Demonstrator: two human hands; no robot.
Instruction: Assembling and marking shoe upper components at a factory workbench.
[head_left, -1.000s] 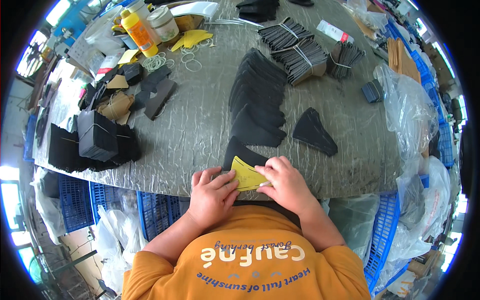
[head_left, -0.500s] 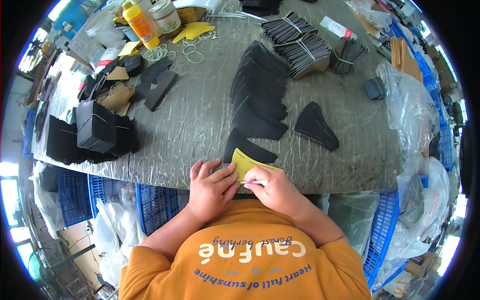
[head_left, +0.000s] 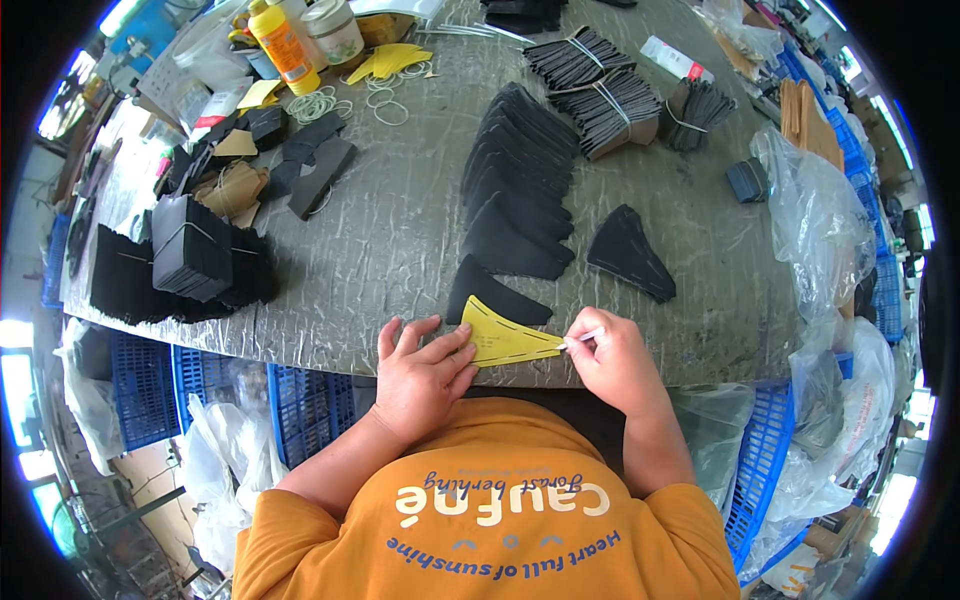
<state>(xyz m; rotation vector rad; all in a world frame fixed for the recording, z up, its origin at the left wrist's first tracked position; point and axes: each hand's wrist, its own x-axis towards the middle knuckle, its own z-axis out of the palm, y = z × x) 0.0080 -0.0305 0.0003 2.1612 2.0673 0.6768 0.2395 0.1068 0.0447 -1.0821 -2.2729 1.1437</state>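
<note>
Shifted rightward since half a second ago, the right hand (head_left: 620, 362) pinches a slim white marking stick (head_left: 593, 334) at the yellow template's (head_left: 505, 338) right tip. Left hand (head_left: 425, 372): fingers (head_left: 447, 345) spread flat, touching the template, which overlaps a black piece (head_left: 490, 292) near the tabletop's (head_left: 390, 230) edge.

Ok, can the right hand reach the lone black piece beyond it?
Probably yes: only bare tabletop separates the right hand from the black piece, though that hand holds a white pen-like tool.
</note>
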